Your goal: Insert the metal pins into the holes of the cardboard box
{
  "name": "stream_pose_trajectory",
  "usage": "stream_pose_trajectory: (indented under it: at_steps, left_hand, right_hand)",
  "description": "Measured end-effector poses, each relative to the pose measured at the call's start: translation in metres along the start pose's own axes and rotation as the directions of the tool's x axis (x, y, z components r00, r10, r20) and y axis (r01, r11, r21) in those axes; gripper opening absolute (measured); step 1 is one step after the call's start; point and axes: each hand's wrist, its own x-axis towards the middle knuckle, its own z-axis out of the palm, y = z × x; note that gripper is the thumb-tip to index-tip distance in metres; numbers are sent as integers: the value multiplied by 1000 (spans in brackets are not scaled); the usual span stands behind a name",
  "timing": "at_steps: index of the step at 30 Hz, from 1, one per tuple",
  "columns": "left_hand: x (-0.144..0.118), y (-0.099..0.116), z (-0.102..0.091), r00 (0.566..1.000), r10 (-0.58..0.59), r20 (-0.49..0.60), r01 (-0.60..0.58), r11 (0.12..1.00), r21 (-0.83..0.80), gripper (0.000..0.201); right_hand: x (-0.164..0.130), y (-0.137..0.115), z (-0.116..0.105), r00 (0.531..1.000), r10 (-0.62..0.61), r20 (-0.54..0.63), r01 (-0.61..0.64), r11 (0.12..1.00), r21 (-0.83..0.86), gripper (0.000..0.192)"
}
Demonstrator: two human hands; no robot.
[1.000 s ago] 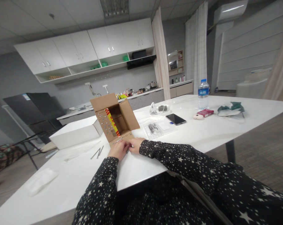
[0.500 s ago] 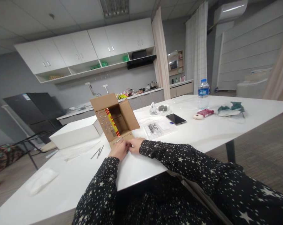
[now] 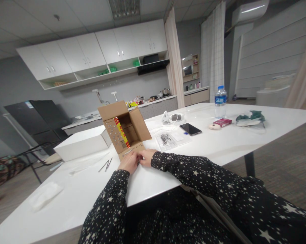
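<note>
Hands: left hand [image 3: 128,162] and right hand [image 3: 147,157] meet at the cardboard box [image 3: 125,130] flap's near edge.
Fingers: curled together, pinching something too small to identify.
Box: open toward the person, near tabletop [image 3: 219,142] edge.

A grey-walled room with a panelled ceiling and recessed strip light [image 3: 124,7]. White wall cupboards [image 3: 92,54] hang above a kitchen counter [image 3: 153,100]; a black refrigerator [image 3: 38,120] stands at left. Pale curtains [image 3: 175,61] hang at centre, and a wall-mounted air conditioner [image 3: 249,12] sits at upper right. A large white table [image 3: 244,139] stands on grey-brown flooring [image 3: 282,159].
</note>
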Motion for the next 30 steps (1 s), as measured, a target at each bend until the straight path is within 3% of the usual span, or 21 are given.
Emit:
stream_pose_trajectory:
  at_steps: [8,14,18,30]
  left_hand:
    - [0,4,-2,1000,-17,21,16,998,58,25]
    - [-1,3,0,1000,-19,5,19,996,85,23]
    - [0,2,2,1000,-13,-5,13,997,71,22]
    - [1,0,4,995,-14,-103,23,996,87,26]
  right_hand:
    - [-3,2,-2,998,-59,-23,59,998,21,31]
    - [-4,0,-4,1000,-27,-1,27,1000,8,31]
    - [-5,3,-5,995,-100,-25,101,994,32,30]
    - [4,9,8,994,-92,-57,93,996,14,30]
